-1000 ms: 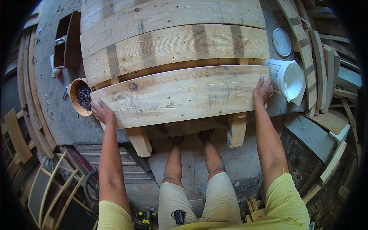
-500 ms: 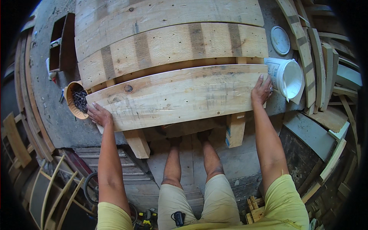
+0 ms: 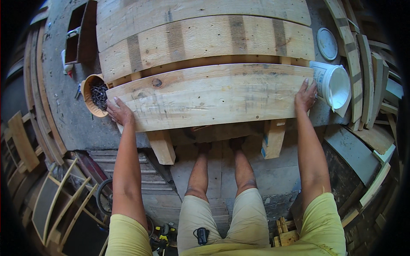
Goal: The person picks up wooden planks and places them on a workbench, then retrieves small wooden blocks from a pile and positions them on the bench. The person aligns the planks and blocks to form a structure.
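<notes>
A pale wooden plank (image 3: 218,96) with a dark knot near its left end lies crosswise before me on two wooden beams; one beam (image 3: 162,147) sticks out towards me on the left, the other beam (image 3: 273,138) on the right. My left hand (image 3: 121,113) grips the plank's left end, and my right hand (image 3: 306,97) grips its right end; parts of the fingers are hidden at the edges. Beyond a narrow gap are more boards (image 3: 205,38) laid side by side, the nearest one with dark cross stripes.
An orange container of nails (image 3: 88,96) stands beside my left hand. To the right a white bucket (image 3: 337,87) lies tipped over, with a round lid (image 3: 327,44) behind it. At the far left is a dark open box (image 3: 81,34). Timber pieces (image 3: 367,77) line the right side.
The whole view has shifted, so the scene sits farther right and higher. Both hands stay at the plank's ends, and the gap behind it looks about the same.
</notes>
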Tool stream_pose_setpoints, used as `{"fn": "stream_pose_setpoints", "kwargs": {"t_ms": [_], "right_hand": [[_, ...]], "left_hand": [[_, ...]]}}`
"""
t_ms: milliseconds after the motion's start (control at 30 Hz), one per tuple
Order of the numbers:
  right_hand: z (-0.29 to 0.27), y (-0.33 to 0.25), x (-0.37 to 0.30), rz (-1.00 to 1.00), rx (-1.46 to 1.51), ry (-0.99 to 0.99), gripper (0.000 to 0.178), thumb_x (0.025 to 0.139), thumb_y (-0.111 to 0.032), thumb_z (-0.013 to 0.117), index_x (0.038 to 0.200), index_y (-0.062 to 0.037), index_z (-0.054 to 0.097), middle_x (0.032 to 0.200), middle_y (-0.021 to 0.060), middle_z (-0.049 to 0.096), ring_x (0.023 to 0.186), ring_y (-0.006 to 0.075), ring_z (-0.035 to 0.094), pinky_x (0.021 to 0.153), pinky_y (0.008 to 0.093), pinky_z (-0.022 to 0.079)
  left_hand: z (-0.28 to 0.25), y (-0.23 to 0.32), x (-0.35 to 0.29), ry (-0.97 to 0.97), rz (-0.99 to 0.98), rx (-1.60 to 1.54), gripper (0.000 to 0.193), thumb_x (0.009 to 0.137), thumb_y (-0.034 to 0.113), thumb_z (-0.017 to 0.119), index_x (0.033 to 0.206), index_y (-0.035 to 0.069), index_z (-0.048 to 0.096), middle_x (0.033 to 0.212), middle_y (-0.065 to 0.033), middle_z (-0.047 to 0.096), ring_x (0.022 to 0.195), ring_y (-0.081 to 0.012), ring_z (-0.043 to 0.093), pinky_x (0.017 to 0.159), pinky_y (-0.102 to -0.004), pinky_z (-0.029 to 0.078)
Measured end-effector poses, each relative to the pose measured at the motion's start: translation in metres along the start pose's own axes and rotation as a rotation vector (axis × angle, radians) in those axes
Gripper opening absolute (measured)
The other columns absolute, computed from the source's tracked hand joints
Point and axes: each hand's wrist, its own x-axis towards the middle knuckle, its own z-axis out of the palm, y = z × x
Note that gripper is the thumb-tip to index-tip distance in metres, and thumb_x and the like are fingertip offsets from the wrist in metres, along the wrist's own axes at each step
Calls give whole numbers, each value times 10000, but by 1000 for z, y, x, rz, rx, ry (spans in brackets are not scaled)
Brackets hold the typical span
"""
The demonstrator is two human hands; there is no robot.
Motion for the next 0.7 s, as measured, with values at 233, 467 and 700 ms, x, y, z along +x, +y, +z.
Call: {"fn": "stream_pose_setpoints", "kwargs": {"t_ms": [233,467,700], "right_hand": [[-19,80,-49,417,430,45,726,809,-422,621,1323,10,345,1336,208,394,1241,327,365,1020,402,287],[-36,70,-68,1108,1260,-335,597,750,-379,721,1192,-45,501,1265,73,486,1142,186,461,905,377,362],[-23,77,-51,1131,1231,-340,573,710,-276,778,1146,0,529,1155,96,567,1031,201,547,802,356,436]], "left_hand": [[-31,-69,-18,98,-472,-316,699,787,353,664,1280,-45,369,1291,-240,402,1192,-345,396,1006,-408,324],[-36,-89,-34,-505,-1132,-1567,548,830,296,632,1259,21,430,1299,-142,449,1162,-309,462,997,-487,372],[-14,-82,-35,-430,-1229,-1489,412,882,231,560,1219,15,465,1235,-136,518,1160,-282,473,1011,-460,364]]}}
